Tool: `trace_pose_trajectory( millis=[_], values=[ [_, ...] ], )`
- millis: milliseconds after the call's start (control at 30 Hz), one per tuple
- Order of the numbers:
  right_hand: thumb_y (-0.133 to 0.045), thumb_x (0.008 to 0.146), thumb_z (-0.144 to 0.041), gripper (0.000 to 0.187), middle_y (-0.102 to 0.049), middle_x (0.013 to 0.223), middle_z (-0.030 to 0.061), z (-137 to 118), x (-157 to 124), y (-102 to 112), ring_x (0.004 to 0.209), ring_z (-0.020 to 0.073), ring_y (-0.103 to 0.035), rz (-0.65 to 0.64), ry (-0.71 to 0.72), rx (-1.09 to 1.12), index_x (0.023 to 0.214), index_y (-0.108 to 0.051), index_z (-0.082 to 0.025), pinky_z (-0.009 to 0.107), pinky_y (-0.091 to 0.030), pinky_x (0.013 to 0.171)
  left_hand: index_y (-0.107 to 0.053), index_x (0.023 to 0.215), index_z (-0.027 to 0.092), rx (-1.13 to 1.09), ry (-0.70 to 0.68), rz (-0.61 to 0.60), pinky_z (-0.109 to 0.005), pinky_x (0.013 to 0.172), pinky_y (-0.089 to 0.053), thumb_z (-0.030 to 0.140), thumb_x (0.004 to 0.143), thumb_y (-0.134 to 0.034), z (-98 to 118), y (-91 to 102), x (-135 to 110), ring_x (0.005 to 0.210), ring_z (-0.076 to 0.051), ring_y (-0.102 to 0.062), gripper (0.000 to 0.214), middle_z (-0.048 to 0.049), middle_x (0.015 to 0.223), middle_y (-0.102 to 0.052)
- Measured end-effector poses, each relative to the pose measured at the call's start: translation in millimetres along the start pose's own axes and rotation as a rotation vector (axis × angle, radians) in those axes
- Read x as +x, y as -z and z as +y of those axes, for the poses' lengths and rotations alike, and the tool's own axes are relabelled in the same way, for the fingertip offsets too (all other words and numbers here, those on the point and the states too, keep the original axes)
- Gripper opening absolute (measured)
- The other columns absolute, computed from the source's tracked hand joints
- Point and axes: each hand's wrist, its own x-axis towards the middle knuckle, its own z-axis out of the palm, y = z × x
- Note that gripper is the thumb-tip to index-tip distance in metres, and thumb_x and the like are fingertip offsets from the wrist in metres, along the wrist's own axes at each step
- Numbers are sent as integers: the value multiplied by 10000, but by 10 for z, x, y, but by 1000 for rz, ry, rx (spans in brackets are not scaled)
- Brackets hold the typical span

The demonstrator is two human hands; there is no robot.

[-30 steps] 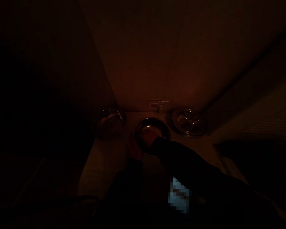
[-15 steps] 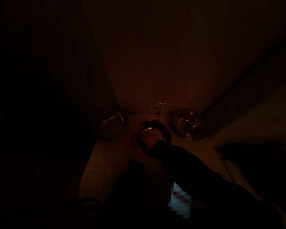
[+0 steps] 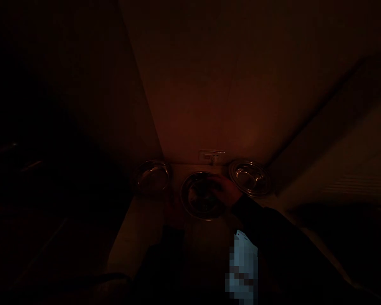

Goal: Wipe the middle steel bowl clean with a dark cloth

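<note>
The wall (image 3: 203, 84) forms the largest surface in view and rises behind the work area under very dim, reddish light. The tabletop (image 3: 127, 241), pale and wood-like, extends from the base of the wall toward the person. Two dark sleeves cover the arms: the right sleeve (image 3: 273, 228) crosses the tabletop diagonally, and the left sleeve (image 3: 158, 258) is almost lost in shadow. Near the right sleeve is a bright, pixelated patch (image 3: 244, 262); its nature cannot be determined.

The middle bowl (image 3: 203, 219), round and shiny, is located on the tabletop between two other round metal vessels. Its contents are too dark to identify. The right-side dish (image 3: 249, 178) shows concentric rims; the left-side dish (image 3: 152, 186) is positioned near the left edge of the tabletop.

The right hand (image 3: 225, 189) is placed over the right side of the middle bowl, fingers directed inward. Finger opening and any held item cannot be confirmed. The left hand (image 3: 173, 209) is positioned just beside the bowl's left side; shadow conceals its grip and any contact. The socket plate (image 3: 212, 156) is mounted low on the wall, behind the bowl.
</note>
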Motion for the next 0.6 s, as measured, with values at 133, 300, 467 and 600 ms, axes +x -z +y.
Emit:
trace_pose_trajectory(
  millis=[133, 300, 467, 600],
  values=[
    [-587, 802, -238, 401, -604, 1271, 131, -47, -96, -83, 1200, 257, -551, 119, 5, 228, 1197, -626, -179, 458, -390, 1060, -646, 1127, 137, -39, -47, -230, -388, 924, -522, 394, 806, -598, 259, 63, -239, 1104, -278, -631, 414, -154, 1183, -670],
    [-648, 770, -405, 584, -595, 1316, 113, -192, -254, -97, 1236, 260, -534, 154, 16, 502, 1308, -549, -200, 442, -396, 1067, -464, 1355, 160, -208, 8, -454, -381, 984, -491, 360, 729, -683, 406, 16, -365, 1203, -262, -573, 693, -154, 1363, -553],
    [-637, 760, -473, 590, -618, 1291, 98, -138, -378, -71, 1187, 248, -578, 175, -25, 681, 1293, -554, -233, 415, -464, 1002, -613, 1153, 133, -229, 28, -309, -377, 980, -486, 329, 773, -614, 425, 52, -251, 1129, -249, -616, 428, -141, 1209, -657],
    [-594, 761, -529, 460, -716, 1044, 102, -56, -395, -48, 969, 256, -675, 198, -107, 688, 1072, -665, -198, 416, -547, 843, -652, 1045, 164, -264, 80, -273, -364, 878, -537, 345, 824, -545, 399, 39, -225, 1027, -237, -662, 306, -120, 1113, -700]
  ],
)
